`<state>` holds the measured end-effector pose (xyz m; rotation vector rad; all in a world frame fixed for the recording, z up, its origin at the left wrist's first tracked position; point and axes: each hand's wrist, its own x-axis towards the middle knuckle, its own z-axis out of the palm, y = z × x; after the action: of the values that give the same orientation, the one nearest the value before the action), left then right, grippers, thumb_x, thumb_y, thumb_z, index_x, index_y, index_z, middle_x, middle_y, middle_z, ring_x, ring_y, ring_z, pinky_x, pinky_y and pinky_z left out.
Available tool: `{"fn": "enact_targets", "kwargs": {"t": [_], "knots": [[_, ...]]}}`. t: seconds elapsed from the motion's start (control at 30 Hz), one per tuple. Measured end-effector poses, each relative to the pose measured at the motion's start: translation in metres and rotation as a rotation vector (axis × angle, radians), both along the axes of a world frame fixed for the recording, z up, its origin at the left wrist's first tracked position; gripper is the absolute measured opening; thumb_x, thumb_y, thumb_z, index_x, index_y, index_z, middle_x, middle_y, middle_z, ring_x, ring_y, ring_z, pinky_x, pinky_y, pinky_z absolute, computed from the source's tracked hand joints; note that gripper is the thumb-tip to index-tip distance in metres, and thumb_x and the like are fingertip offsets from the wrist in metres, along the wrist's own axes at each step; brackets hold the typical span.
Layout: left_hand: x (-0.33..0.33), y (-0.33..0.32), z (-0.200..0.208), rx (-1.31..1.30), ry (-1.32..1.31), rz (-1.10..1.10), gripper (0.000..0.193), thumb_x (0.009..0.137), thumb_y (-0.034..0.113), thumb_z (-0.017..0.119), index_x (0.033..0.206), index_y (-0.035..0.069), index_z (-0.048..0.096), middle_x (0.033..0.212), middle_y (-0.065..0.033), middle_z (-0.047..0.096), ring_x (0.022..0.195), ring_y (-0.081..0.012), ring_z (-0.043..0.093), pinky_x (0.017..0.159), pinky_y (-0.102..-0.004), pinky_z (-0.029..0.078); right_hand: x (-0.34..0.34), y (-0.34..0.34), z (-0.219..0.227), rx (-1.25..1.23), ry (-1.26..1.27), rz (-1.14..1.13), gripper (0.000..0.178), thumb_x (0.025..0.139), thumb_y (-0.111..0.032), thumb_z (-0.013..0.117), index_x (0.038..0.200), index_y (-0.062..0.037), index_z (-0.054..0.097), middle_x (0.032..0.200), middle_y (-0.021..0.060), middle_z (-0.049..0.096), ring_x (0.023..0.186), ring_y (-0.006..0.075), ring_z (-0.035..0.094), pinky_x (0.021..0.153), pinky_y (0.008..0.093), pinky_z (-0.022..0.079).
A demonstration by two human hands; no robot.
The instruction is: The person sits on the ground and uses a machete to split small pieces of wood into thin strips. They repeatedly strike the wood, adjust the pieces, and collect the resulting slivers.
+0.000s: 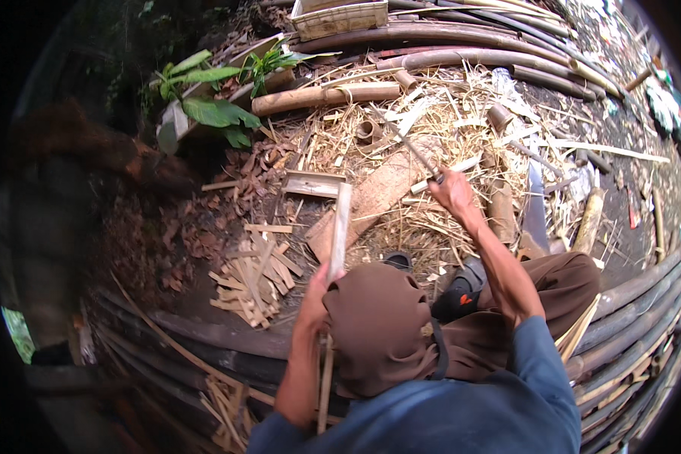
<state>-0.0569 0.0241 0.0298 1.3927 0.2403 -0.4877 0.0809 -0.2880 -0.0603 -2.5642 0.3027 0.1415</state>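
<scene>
My left hand (319, 291) is closed round a pale bamboo slat (341, 227) that points away from me beside my raised knee; the knee hides part of the fingers. In front and to the right, my right hand (455, 197) grips a long-bladed knife (411, 145) by its handle. The blade slants away to the far left, above the shavings and apart from the slat. Below it lies a flat reddish-brown wooden board (386, 184). A heap of short cut slats (253, 280) rests on the ground left of my left hand.
I sit on dark bamboo poles (227, 333). Bamboo shavings (461, 98) cover the ground ahead, with a short wooden trough-like piece (314, 184) near the board. To the right lies a long grey flat blade (536, 193). More poles (439, 36) and a pale crate (339, 19) stand far off.
</scene>
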Motion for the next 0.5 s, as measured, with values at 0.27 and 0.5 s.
{"fn": "enact_targets", "kwargs": {"t": [0.27, 0.5], "knots": [[0.042, -0.033, -0.010, -0.111, -0.062, -0.043, 0.024, 0.100, 0.015, 0.050, 0.120, 0.002, 0.047, 0.075, -0.0026, 0.048, 0.056, -0.0050, 0.039, 0.046, -0.0189, 0.032, -0.065, 0.080, 0.028, -0.128, -0.220, 0.457, 0.017, 0.075, -0.025, 0.071, 0.085, -0.0149, 0.062, 0.057, 0.0023, 0.062, 0.050, 0.0214, 0.061, 0.053, 0.0424, 0.042], [-0.008, -0.007, 0.019, -0.112, 0.036, 0.054, 0.035, 0.098, 0.011, 0.052, 0.132, 0.004, 0.044, 0.071, 0.0038, 0.048, 0.050, -0.0027, 0.041, 0.042, -0.0167, 0.033, -0.023, 0.019, -0.021, -0.049, -0.199, 0.281, 0.023, 0.077, -0.027, 0.070, 0.094, -0.0109, 0.069, 0.075, 0.0123, 0.069, 0.066, 0.0286, 0.068, 0.065, 0.0442, 0.051]]}}
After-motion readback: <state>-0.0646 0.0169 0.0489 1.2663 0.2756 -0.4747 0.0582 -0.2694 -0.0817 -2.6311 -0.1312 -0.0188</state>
